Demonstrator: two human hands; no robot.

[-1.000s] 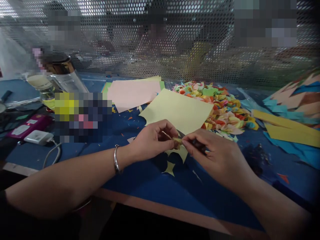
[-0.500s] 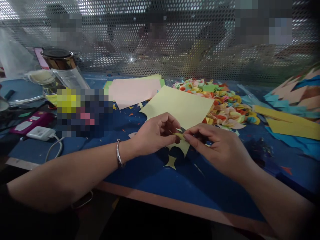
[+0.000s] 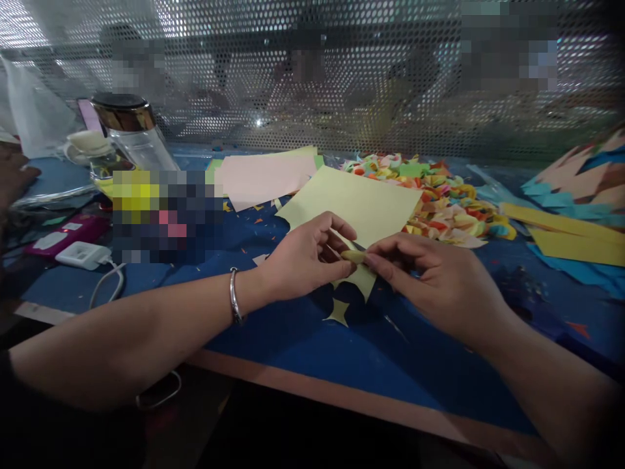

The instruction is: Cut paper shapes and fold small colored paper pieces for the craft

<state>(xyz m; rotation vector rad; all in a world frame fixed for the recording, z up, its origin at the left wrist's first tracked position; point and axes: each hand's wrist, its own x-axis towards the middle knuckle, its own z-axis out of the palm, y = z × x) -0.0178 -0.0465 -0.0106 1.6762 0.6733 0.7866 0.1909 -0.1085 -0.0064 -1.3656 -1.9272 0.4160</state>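
Observation:
Between my two hands is a small yellow paper piece (image 3: 352, 256), curved along its length. My left hand (image 3: 312, 257), with a silver bangle (image 3: 235, 296) on the wrist, pinches its left end between thumb and fingers. My right hand (image 3: 430, 270) grips the other end in a thumb-and-finger pinch. Under and behind the hands lies a pale yellow paper sheet (image 3: 354, 202), its near edge cut in scalloped curves. A star-like paper scrap (image 3: 338, 312) rests on the blue tabletop (image 3: 293, 345) just below. A thin pointed metal thing (image 3: 395, 327) lies to its right.
Behind the sheet is a heap of colourful paper pieces (image 3: 439, 198), with pink paper sheets (image 3: 266, 176) to its left. Yellow strips (image 3: 576, 238) lie at right. A glass bottle (image 3: 139, 133), a white adapter (image 3: 84, 255) and another person's hand (image 3: 17, 172) are at left.
The yellow paper piece is now more curled in my fingers and shows more plainly. The view has shifted slightly. Another person's hand has come in at the far left.

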